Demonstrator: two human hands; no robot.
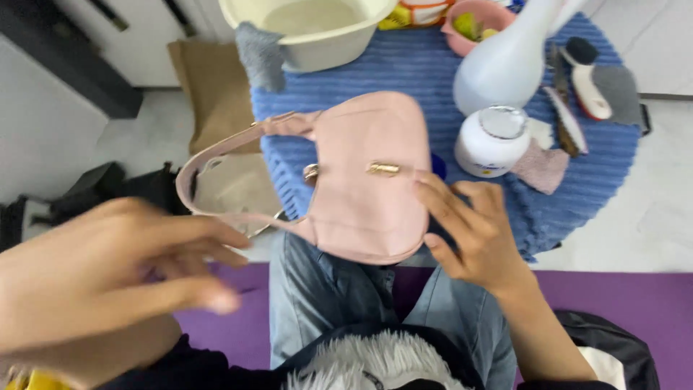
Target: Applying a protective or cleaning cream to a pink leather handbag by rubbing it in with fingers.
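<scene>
pale pink handbag [368,180] with gold clasp [383,169] — blue ribbed mat [577,173] — purple mat [621,303].

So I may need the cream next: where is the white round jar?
In the head view, the white round jar stands right of centre on the blue ribbed mat, between the pink handbag and white bottle.

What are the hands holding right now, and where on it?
The right hand holds the pink handbag by its right edge. The left hand is blurred, open and holds nothing.
</scene>
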